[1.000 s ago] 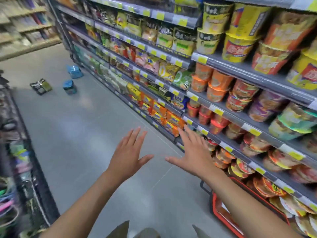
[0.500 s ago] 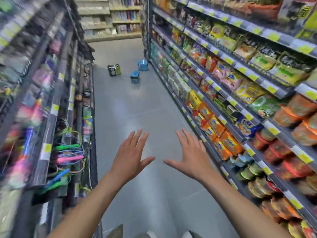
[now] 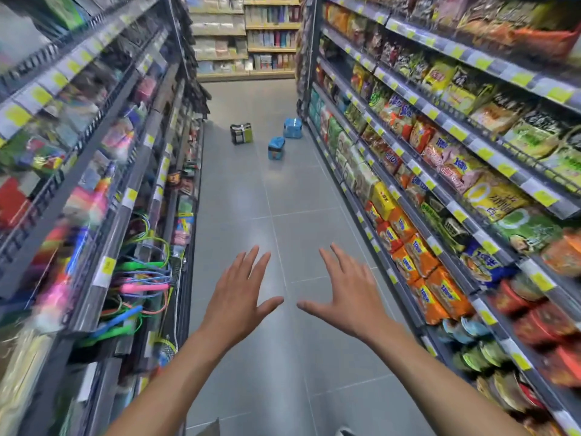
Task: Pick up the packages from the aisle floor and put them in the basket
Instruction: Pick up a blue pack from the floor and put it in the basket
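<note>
Three packages lie on the grey aisle floor far ahead: a black and green package (image 3: 241, 133) on the left, a blue package (image 3: 276, 148) nearest me, and another blue package (image 3: 292, 127) close to the right shelf. My left hand (image 3: 236, 297) and my right hand (image 3: 349, 295) are stretched out in front of me, palms down, fingers spread, holding nothing. Both hands are well short of the packages. No basket is in view.
Shelves full of goods line both sides: hanging cords and stationery (image 3: 138, 278) on the left, noodle packets and cups (image 3: 421, 256) on the right. The tiled floor (image 3: 283, 196) runs between them to a cross aisle with more shelves (image 3: 245, 36) at the back.
My view has swung left, from the right-hand shelves to straight down the aisle. The red basket at the lower right has left the view. Both hands stay spread and empty.
</note>
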### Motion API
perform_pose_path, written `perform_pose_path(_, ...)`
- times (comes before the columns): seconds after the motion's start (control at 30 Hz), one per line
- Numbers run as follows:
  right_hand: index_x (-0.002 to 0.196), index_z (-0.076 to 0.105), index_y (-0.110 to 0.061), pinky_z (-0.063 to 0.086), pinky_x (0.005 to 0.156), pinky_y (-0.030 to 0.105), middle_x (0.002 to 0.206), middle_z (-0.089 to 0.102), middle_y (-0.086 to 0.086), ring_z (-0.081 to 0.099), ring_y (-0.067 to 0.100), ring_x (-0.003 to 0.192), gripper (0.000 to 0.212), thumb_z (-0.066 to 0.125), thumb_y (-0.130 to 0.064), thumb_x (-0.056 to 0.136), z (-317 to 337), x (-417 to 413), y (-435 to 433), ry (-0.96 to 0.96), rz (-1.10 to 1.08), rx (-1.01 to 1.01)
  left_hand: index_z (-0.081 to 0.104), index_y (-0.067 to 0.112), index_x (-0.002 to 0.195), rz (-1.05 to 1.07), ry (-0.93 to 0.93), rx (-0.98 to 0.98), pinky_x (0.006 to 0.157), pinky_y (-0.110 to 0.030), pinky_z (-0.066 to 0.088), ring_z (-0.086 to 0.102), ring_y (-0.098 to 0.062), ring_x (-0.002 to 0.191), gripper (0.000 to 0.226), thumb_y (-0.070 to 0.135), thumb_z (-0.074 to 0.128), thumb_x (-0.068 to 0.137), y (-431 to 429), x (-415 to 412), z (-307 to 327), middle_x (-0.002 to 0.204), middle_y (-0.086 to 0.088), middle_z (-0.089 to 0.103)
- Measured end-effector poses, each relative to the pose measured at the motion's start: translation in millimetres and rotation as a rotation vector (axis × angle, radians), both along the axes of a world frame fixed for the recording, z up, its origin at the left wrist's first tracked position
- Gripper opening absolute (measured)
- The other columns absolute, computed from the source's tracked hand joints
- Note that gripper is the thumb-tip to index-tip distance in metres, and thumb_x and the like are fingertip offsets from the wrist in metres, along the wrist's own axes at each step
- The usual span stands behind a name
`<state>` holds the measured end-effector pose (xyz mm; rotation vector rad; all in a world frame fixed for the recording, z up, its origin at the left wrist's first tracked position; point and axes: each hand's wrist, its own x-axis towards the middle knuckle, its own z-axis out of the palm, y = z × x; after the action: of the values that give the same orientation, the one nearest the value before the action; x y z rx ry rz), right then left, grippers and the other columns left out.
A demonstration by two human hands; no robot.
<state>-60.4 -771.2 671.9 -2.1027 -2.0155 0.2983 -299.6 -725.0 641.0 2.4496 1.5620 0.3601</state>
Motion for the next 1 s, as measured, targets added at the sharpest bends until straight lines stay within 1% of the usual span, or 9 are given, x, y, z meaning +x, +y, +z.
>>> perform_pose_path(0.07, 0.162, 0.011, -0.034, 0.015, 0.125, 0.054, 0.171, 0.007, -0.005, 0.015, 0.020, 0.156, 0.116, 0.050, -0.091, 0.070, -2, 18, -2, -0.016, 0.021, -0.004, 0.013, 0.029, 0.163, -0.003, -0.008, 0.005, 0.124, -0.044, 0.018, 0.004, -0.023, 0.158, 0.090, 0.068, 0.052, 0.091, 1, 19, 1, 0.171, 0.005, 0.001)
perform_pose_path(0.13, 0.162, 0.010, -0.034, 0.013, 0.126, 0.054, 0.171, 0.005, -0.006, 0.013, 0.019, 0.156, 0.115, 0.051, -0.090, 0.070, 0, 40, -2, -0.022, 0.033, -0.016, 0.011, 0.031, 0.163, -0.004, -0.005, 0.004, 0.124, -0.043, 0.017, 0.002, -0.022, 0.158, 0.090, 0.069, 0.050, 0.091, 4, 39, 1, 0.171, 0.006, -0.001)
perform_pose_path(0.27, 0.162, 0.008, -0.034, 0.009, 0.126, 0.053, 0.171, 0.004, -0.007, 0.010, 0.018, 0.156, 0.115, 0.054, -0.089, 0.072, 5, 97, 3, -0.029, 0.002, -0.015, 0.014, 0.031, 0.162, -0.012, -0.021, 0.013, 0.122, -0.045, 0.022, 0.006, -0.022, 0.158, 0.090, 0.070, 0.051, 0.089, 15, 91, -1, 0.171, 0.005, 0.005)
perform_pose_path(0.33, 0.163, 0.008, -0.034, 0.009, 0.127, 0.052, 0.171, 0.003, -0.007, 0.009, 0.017, 0.157, 0.115, 0.053, -0.089, 0.072, 5, 119, 5, -0.026, -0.002, -0.017, 0.015, 0.030, 0.162, 0.012, -0.034, -0.003, 0.122, -0.045, 0.023, 0.008, -0.022, 0.158, 0.091, 0.071, 0.051, 0.089, 19, 112, -3, 0.171, 0.005, 0.006)
perform_pose_path(0.47, 0.163, 0.006, -0.033, 0.010, 0.126, 0.049, 0.172, 0.001, -0.007, 0.007, 0.017, 0.157, 0.114, 0.050, -0.090, 0.074, 6, 155, 19, -0.030, 0.019, -0.020, 0.012, 0.031, 0.162, 0.086, -0.086, -0.060, 0.123, -0.043, 0.021, 0.004, -0.021, 0.158, 0.090, 0.068, 0.054, 0.091, 27, 145, -6, 0.171, 0.005, 0.001)
perform_pose_path(0.53, 0.163, 0.005, -0.033, 0.010, 0.125, 0.049, 0.172, 0.001, -0.007, 0.006, 0.017, 0.157, 0.114, 0.048, -0.090, 0.075, 5, 164, 30, -0.050, 0.039, -0.029, 0.012, 0.031, 0.162, 0.099, -0.086, -0.076, 0.123, -0.043, 0.021, 0.005, -0.022, 0.158, 0.090, 0.068, 0.054, 0.091, 31, 149, -8, 0.171, 0.005, 0.002)
perform_pose_path(0.7, 0.163, 0.005, -0.033, 0.009, 0.127, 0.051, 0.171, 0.001, -0.007, 0.005, 0.016, 0.157, 0.113, 0.050, -0.088, 0.076, 0, 173, 70, -0.002, 0.070, -0.037, 0.014, 0.031, 0.162, 0.133, -0.097, -0.071, 0.123, -0.043, 0.024, 0.009, -0.022, 0.157, 0.091, 0.068, 0.054, 0.089, 59, 151, -14, 0.171, 0.005, 0.005)
perform_pose_path(0.83, 0.163, 0.006, -0.033, 0.007, 0.126, 0.051, 0.171, 0.002, -0.008, 0.006, 0.017, 0.157, 0.113, 0.050, -0.088, 0.075, -7, 168, 120, 0.018, 0.099, -0.039, 0.015, 0.030, 0.162, 0.145, -0.082, -0.068, 0.123, -0.044, 0.025, 0.010, -0.023, 0.157, 0.093, 0.075, 0.045, 0.086, 103, 147, -23, 0.171, 0.003, 0.008)
perform_pose_path(1.0, 0.163, 0.003, -0.035, 0.007, 0.128, 0.051, 0.171, -0.002, -0.009, 0.004, 0.017, 0.157, 0.112, 0.047, -0.089, 0.076, -10, 154, 201, 0.006, 0.122, -0.059, 0.016, 0.031, 0.162, 0.148, -0.116, -0.061, 0.122, -0.044, 0.025, 0.010, -0.022, 0.157, 0.092, 0.070, 0.054, 0.088, 176, 142, -25, 0.170, 0.004, 0.008)
